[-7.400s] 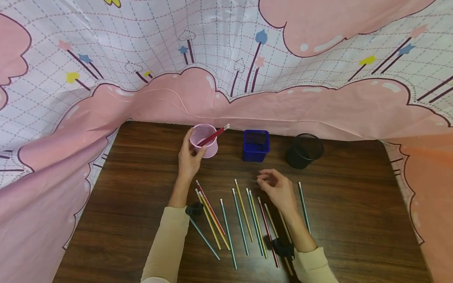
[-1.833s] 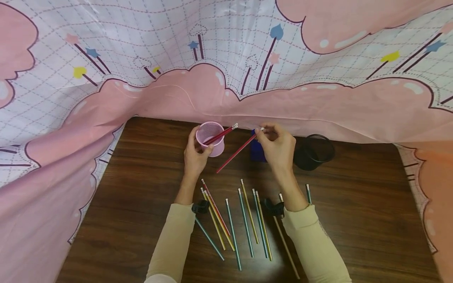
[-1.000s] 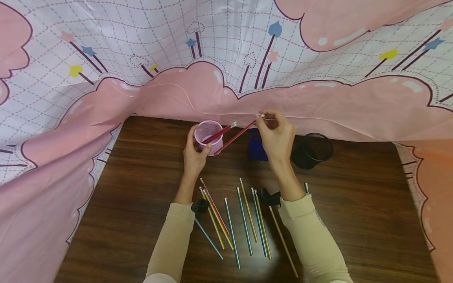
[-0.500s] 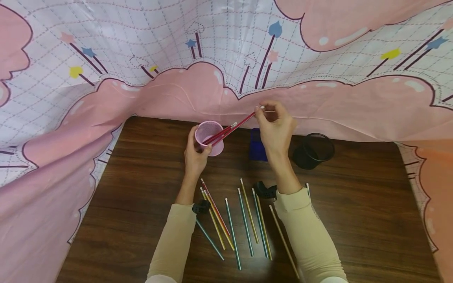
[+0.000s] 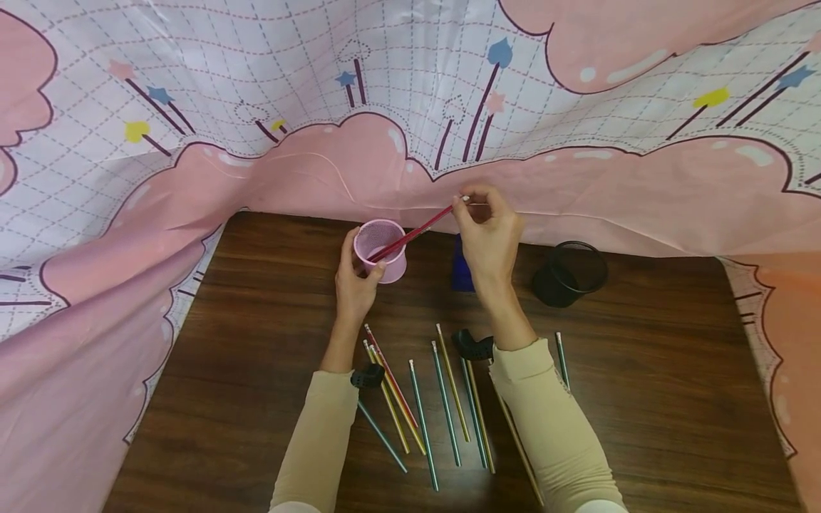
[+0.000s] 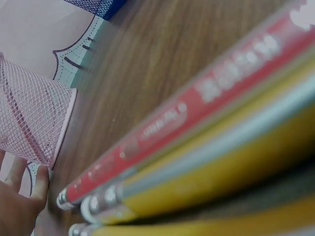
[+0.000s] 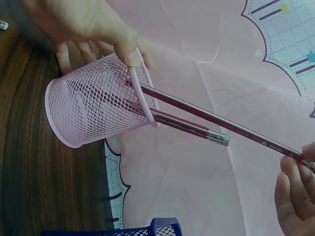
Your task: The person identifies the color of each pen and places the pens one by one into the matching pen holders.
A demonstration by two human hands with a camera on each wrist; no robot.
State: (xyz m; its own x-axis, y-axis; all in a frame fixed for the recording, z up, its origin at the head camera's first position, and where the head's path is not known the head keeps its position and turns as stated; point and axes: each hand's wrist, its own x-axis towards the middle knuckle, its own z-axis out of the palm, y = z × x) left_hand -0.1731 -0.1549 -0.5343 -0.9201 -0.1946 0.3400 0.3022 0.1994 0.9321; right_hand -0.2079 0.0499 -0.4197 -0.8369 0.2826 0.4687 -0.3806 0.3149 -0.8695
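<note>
My left hand (image 5: 355, 288) grips a pink mesh pencil cup (image 5: 380, 235) at the table's back edge, thumb by the rim. In the right wrist view the thumb sits at that rim, and red pencils (image 7: 184, 125) lean out of the cup, eraser ends outward. My right hand (image 5: 490, 246) pinches another red pencil (image 7: 226, 124) near its eraser end, up and to the right of the cup. The lower part of this pencil is inside the cup, slanting over the rim. The left wrist view shows the cup's mesh side (image 6: 32, 110) beside my left fingers.
A blue square mesh holder (image 5: 462, 272) stands partly hidden behind my right hand. Farther right is a black mesh cup (image 5: 553, 281). Several pencils lie in front: a red one (image 5: 393, 377), yellow ones (image 5: 453, 385) and teal ones (image 5: 422, 424). A patterned cloth (image 5: 288, 182) hangs behind the table.
My right hand, earlier empty over the table, has taken up a red pencil from there and brought it to the cup, lower end inside. My left hand stays on the cup.
</note>
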